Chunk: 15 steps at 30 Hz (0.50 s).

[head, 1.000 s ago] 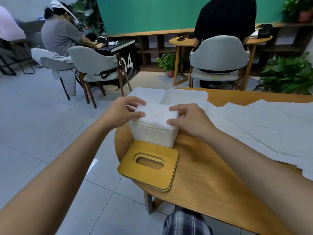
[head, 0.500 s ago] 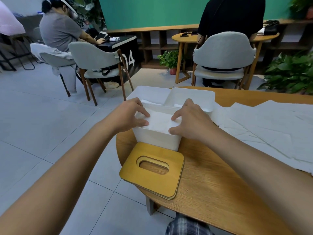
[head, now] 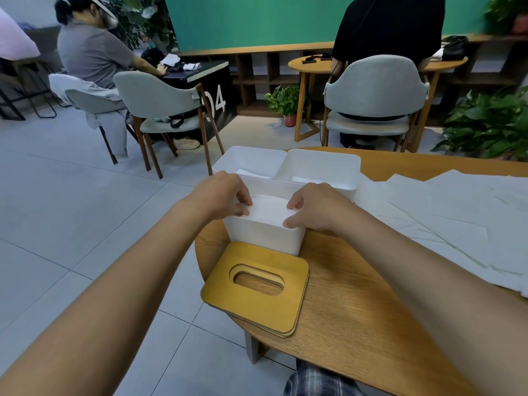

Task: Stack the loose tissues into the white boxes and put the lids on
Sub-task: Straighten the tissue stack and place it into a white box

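The nearest white box [head: 263,235] stands near the left edge of the round wooden table [head: 357,310]. A folded tissue stack [head: 268,208] sits in its open top, about level with the rim. My left hand [head: 223,195] pinches the stack's left edge with curled fingers. At the stack's right edge, my right hand [head: 317,207] pinches it between thumb and fingers. Two more open white boxes [head: 248,160] [head: 320,164] stand just behind, with some tissue inside. A stack of wooden lids [head: 251,307] with oval slots lies in front of the near box. Loose tissues [head: 445,218] cover the table's right side.
The lid stack overhangs the table's left edge slightly. Beyond the table are grey chairs [head: 374,92], other tables, potted plants [head: 485,121] and two seated people. Bare wood shows between my forearms.
Both hands have lowered the tissue stack from just above the near box down into its opening. The camera view has shifted slightly closer.
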Each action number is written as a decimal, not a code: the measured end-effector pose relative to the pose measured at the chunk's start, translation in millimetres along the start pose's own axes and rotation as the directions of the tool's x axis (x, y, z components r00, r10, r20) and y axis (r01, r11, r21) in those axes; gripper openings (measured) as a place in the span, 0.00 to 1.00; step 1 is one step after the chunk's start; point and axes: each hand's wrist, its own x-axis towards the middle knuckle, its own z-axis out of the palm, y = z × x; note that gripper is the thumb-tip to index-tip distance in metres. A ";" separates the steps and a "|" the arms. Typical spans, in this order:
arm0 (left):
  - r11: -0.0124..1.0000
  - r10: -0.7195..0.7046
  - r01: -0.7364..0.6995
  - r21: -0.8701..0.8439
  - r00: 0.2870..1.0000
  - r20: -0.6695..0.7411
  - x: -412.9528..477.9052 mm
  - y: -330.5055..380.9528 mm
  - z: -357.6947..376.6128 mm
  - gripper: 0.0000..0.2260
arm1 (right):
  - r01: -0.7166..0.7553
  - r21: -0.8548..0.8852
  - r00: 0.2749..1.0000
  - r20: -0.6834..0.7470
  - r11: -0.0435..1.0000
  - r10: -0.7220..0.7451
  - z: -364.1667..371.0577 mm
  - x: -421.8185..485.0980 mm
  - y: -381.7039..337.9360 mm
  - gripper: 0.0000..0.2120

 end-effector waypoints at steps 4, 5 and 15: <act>0.999 -0.017 0.017 0.032 1.000 0.005 -3.2 7.5 -3.8 0.13 | 0.051 0.018 0.996 -0.075 0.999 -0.050 -0.9 -10.3 -1.9 0.26; 0.999 -0.011 0.011 0.039 1.000 -0.010 -4.9 9.1 -5.8 0.13 | 0.073 0.044 0.990 -0.121 0.996 -0.067 -0.8 -14.9 -1.1 0.26; 0.951 0.265 -0.289 -0.111 0.945 -0.193 -22.4 77.9 -26.7 0.19 | 0.219 0.194 0.923 -0.358 0.956 -0.139 -16.7 -69.5 41.4 0.22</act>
